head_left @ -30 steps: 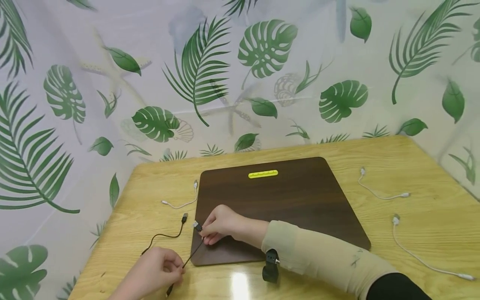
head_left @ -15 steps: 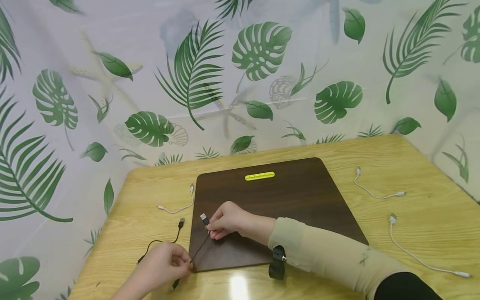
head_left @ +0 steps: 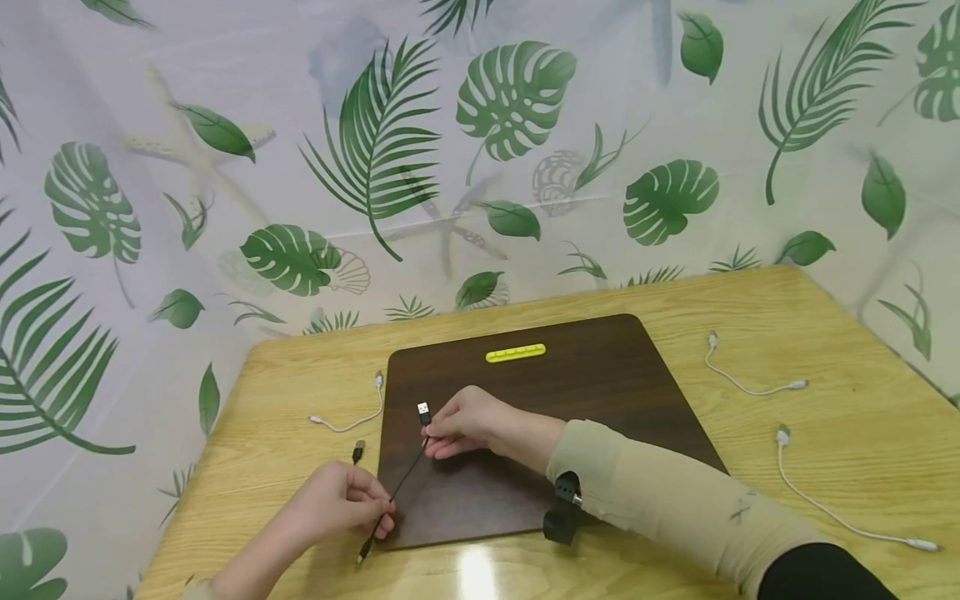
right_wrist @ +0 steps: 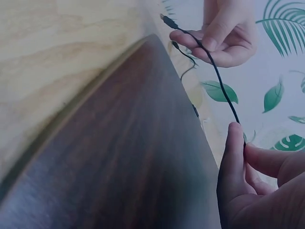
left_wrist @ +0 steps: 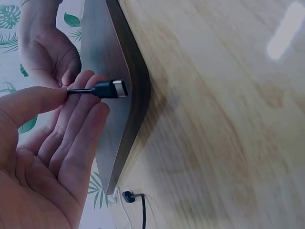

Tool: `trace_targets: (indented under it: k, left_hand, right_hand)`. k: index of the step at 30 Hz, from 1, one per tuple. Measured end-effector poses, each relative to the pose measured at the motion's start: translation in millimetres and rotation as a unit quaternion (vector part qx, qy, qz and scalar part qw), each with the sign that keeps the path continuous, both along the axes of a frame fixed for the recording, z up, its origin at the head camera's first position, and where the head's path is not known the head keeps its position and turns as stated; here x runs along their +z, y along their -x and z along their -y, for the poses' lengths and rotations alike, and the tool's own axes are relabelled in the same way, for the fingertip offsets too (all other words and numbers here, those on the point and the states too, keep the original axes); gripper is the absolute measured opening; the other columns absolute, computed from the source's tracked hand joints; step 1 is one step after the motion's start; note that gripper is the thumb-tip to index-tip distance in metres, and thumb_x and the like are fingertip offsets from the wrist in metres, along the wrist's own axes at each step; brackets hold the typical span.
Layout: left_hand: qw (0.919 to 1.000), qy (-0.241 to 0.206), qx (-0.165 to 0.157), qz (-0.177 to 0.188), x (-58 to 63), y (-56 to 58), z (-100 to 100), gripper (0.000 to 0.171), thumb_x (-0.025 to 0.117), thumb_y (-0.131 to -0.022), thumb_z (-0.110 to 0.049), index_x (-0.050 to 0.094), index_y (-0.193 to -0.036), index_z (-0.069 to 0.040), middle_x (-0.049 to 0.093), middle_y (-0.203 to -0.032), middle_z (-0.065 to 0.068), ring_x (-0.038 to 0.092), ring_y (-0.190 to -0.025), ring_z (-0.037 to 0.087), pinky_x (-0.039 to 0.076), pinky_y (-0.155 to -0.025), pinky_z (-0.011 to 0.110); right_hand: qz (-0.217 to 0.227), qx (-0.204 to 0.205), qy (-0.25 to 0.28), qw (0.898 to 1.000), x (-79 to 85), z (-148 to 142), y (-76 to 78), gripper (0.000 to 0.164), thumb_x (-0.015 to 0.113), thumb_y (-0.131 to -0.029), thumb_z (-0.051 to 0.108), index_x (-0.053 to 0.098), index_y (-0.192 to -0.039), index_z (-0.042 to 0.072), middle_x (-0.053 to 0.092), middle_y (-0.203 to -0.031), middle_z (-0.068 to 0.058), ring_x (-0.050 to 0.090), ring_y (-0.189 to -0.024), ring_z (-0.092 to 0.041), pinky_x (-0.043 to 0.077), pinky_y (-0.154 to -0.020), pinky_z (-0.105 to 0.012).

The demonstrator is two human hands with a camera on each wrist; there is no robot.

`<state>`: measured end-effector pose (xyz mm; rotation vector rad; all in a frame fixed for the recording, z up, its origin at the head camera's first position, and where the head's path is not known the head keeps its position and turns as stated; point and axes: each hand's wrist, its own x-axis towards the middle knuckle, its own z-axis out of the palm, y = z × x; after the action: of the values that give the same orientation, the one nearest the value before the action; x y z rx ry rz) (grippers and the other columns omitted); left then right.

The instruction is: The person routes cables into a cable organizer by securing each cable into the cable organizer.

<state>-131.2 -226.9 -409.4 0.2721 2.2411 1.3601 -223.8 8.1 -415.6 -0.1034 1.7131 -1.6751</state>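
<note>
A short black USB cable point(right_wrist: 220, 78) is stretched between my two hands over the dark brown board's front left corner. My right hand point(head_left: 468, 422) pinches it just below the USB-A plug point(head_left: 423, 413), whose metal end points up and away. Lower and to the left, my left hand point(head_left: 341, 504) pinches the cord between thumb and fingers near its other end. In the left wrist view, that end's small black connector point(left_wrist: 106, 89) sticks out past the fingertips, metal tip exposed. A second black cable's plug point(head_left: 358, 451) shows behind my left hand, which hides most of its cord.
The dark board point(head_left: 577, 400) lies on the wooden table point(head_left: 300, 467), with a yellow slotted strip point(head_left: 515, 353) near its far edge. One white cable point(head_left: 378, 381) lies left of the board. Two more, an upper one point(head_left: 712, 340) and a lower one point(head_left: 783, 435), lie right.
Both hands have moved away from me and rightward with the black cable, further over the board. The USB-A plug has turned more upright. My left hand now covers more of the second black cable.
</note>
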Motion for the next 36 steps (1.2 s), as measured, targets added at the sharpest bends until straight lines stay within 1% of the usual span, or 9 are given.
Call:
trace_targets:
  k: [6, 11, 18, 23, 27, 31, 36]
  left_hand:
    - [0.9999, -0.001, 0.008, 0.009, -1.6, 7.8, -5, 0.016, 0.069, -0.096, -0.001, 0.076, -0.097, 0.013, 0.081, -0.084, 0.019, 0.076, -0.072, 0.012, 0.064, -0.068, 0.028]
    - [0.9997, -0.011, 0.014, 0.017, 1.6, 13.3, -11, 0.018, 0.068, -0.097, -0.001, 0.075, -0.099, 0.015, 0.081, -0.084, 0.018, 0.076, -0.071, 0.01, 0.064, -0.069, 0.027]
    - [0.9991, -0.028, 0.021, 0.023, 5.7, 20.0, -18, 0.02, 0.067, -0.097, -0.001, 0.072, -0.101, 0.018, 0.081, -0.085, 0.02, 0.075, -0.07, 0.007, 0.064, -0.069, 0.027]
    - [0.9986, -0.039, 0.025, 0.027, 5.0, 28.9, -23, 0.019, 0.066, -0.098, -0.001, 0.072, -0.104, 0.016, 0.081, -0.087, 0.018, 0.076, -0.074, 0.008, 0.065, -0.071, 0.028]
    - [0.9986, -0.037, 0.025, 0.03, 3.6, 35.5, -29, 0.019, 0.067, -0.099, -0.003, 0.073, -0.104, 0.015, 0.082, -0.086, 0.016, 0.077, -0.073, 0.009, 0.066, -0.073, 0.031]
    - [0.9987, -0.036, 0.019, 0.031, 1.8, 41.2, -36, 0.021, 0.067, -0.099, -0.004, 0.073, -0.105, 0.016, 0.082, -0.087, 0.018, 0.077, -0.072, 0.01, 0.067, -0.074, 0.034]
    - [0.9993, -0.022, 0.015, 0.025, -1.1, 47.2, -43, 0.021, 0.066, -0.1, -0.004, 0.074, -0.104, 0.015, 0.082, -0.088, 0.02, 0.077, -0.071, 0.009, 0.066, -0.072, 0.033]
  right_hand:
    - [0.003, -0.005, 0.013, 1.0, 0.4, -7, 6.4, 0.023, 0.06, -0.104, -0.005, 0.069, -0.118, -0.021, 0.074, -0.072, -0.006, 0.073, -0.062, -0.007, 0.063, -0.066, -0.021]
    - [0.01, -0.013, 0.018, 1.0, 1.1, -13, 10.9, 0.024, 0.061, -0.104, -0.005, 0.068, -0.12, -0.022, 0.074, -0.071, -0.005, 0.073, -0.062, -0.007, 0.062, -0.065, -0.02]
    - [0.022, -0.03, 0.013, 0.999, 4.3, -19, 18.6, 0.025, 0.061, -0.105, -0.004, 0.068, -0.123, -0.02, 0.074, -0.072, -0.006, 0.073, -0.062, -0.008, 0.063, -0.065, -0.021]
    - [0.025, -0.049, 0.015, 0.998, 7.2, -23, 24.2, 0.026, 0.061, -0.105, -0.004, 0.067, -0.124, -0.02, 0.074, -0.071, -0.005, 0.073, -0.062, -0.008, 0.063, -0.065, -0.021]
    - [0.022, -0.062, 0.015, 0.998, 7.9, -29, 28.1, 0.029, 0.061, -0.105, -0.004, 0.065, -0.127, -0.021, 0.073, -0.072, -0.005, 0.073, -0.063, -0.008, 0.063, -0.066, -0.021]
    - [0.022, -0.079, 0.004, 0.997, 7.4, -35, 30.5, 0.028, 0.062, -0.105, -0.003, 0.066, -0.127, -0.02, 0.073, -0.073, -0.005, 0.073, -0.063, -0.008, 0.064, -0.069, -0.023]
    - [0.017, -0.086, -0.007, 0.996, 8.3, -42, 31.9, 0.028, 0.061, -0.105, -0.003, 0.066, -0.127, -0.02, 0.073, -0.073, -0.005, 0.072, -0.063, -0.008, 0.064, -0.068, -0.023]
